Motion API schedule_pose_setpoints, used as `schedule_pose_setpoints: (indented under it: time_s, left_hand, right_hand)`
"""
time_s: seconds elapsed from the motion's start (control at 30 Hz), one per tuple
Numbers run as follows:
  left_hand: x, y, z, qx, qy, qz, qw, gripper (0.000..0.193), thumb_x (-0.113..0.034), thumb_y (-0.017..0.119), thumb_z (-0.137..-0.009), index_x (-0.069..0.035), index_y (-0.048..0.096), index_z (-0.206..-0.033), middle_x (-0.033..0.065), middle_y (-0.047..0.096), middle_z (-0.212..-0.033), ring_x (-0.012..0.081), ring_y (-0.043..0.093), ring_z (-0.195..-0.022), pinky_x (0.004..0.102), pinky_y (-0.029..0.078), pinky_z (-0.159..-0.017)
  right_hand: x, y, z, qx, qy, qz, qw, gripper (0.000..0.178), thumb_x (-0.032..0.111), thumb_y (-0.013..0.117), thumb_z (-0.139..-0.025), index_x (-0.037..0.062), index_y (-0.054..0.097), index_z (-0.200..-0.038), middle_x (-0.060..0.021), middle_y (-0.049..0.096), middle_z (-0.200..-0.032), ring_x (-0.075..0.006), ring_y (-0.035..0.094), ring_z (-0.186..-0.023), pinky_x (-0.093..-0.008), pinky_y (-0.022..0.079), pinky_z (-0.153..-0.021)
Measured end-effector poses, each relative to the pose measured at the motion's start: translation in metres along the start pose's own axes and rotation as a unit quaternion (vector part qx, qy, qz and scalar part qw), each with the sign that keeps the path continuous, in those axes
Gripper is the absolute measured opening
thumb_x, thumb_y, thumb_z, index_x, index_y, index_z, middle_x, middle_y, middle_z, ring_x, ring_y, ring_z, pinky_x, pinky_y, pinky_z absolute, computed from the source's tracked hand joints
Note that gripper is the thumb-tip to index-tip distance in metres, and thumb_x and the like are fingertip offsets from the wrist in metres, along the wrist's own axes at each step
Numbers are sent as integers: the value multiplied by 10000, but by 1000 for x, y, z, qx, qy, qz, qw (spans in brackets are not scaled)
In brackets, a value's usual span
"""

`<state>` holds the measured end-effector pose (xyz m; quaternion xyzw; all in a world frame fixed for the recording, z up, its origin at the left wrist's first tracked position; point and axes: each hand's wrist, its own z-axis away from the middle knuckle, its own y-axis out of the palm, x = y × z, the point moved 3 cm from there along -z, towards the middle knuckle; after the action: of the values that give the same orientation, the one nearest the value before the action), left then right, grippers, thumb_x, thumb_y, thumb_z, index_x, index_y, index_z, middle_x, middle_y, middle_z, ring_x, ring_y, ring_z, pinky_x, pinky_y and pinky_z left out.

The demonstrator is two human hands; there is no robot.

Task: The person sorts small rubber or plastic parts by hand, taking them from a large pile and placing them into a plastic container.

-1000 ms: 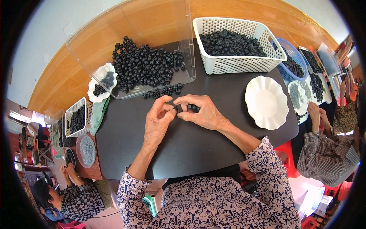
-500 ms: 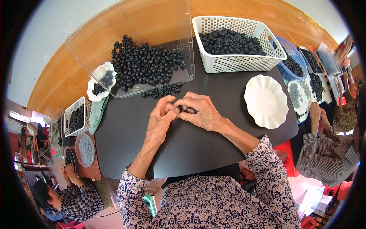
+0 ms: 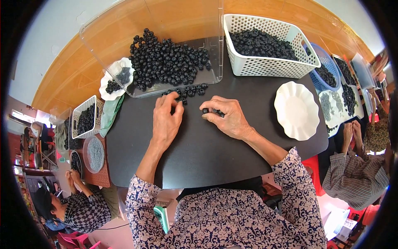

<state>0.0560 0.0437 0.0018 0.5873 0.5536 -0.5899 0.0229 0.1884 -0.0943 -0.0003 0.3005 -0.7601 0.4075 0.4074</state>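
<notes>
My right hand [image 3: 228, 118] is closed on several small black round bead-like pieces [image 3: 212, 111], which show between its thumb and fingers over the dark table. My left hand [image 3: 166, 120], its thumb and forefinger apart, reaches to a short row of the same loose pieces [image 3: 191, 91]. That row lies on the table against the near edge of a clear plastic box [image 3: 214, 79]. Inside the box is a heap of black pieces [image 3: 166, 62], some showing a pale ring or hole on top. I cannot see whether the left fingertips touch a piece.
A white perforated basket [image 3: 273, 65] of black pieces stands at the back, near a white scalloped dish [image 3: 296, 110]. Another scalloped dish [image 3: 105, 93] sits left of the box, by a green sheet [image 3: 112, 114]. People work at both sides, with a blue basket [image 3: 333, 83] at right.
My hands were together before me, fingertips meeting over black pieces. They have parted: the left has gone to the loose row, the right keeps its pieces. The view has shifted slightly.
</notes>
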Motion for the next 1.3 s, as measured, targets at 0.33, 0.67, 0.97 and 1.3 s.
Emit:
schedule_pose_setpoints:
  time_s: [0.33, 0.67, 0.97, 1.3]
  left_hand:
    - [-12, 18, -1, 37, 83, -54, 994, 123, -41, 618, -809, 7, 598, -921, 81, 572, -762, 240, 538, -767, 365, 451, -759]
    - [-14, 44, 19, 96, -184, 561, 801, 139, -34, 575, -901, -20, 593, -1038, -28, 571, -832, 64, 530, -806, 232, 438, -796]
    - [-6, 53, 17, 124, -153, 513, 835, 208, -50, 597, -912, -17, 550, -1112, -54, 516, -791, 28, 475, -748, 201, 416, -748]
    - [-7, 53, 13, 129, -105, 487, 858, 250, -248, 556, -959, -26, 575, -1072, -22, 553, -893, 50, 486, -813, 208, 416, -746]
  right_hand:
    - [-16, 0, -1, 44, 172, -395, 902, 135, 6, 539, -872, 20, 594, -995, 22, 520, -748, -9, 389, -575, -155, 263, -456]
    - [-7, -3, -5, -20, -13, -68, 997, 324, 30, 755, -734, 45, 658, -1043, -19, 581, -743, -106, 559, -688, -264, 475, -630]
    - [-8, 0, -1, -13, -63, -20, 998, 238, 16, 743, -735, 16, 670, -961, -69, 618, -780, -151, 587, -680, -283, 481, -625]
    - [-3, -2, -5, -36, -2, -30, 999, 207, 39, 732, -748, 38, 690, -951, -62, 616, -777, -160, 585, -702, -296, 480, -673]
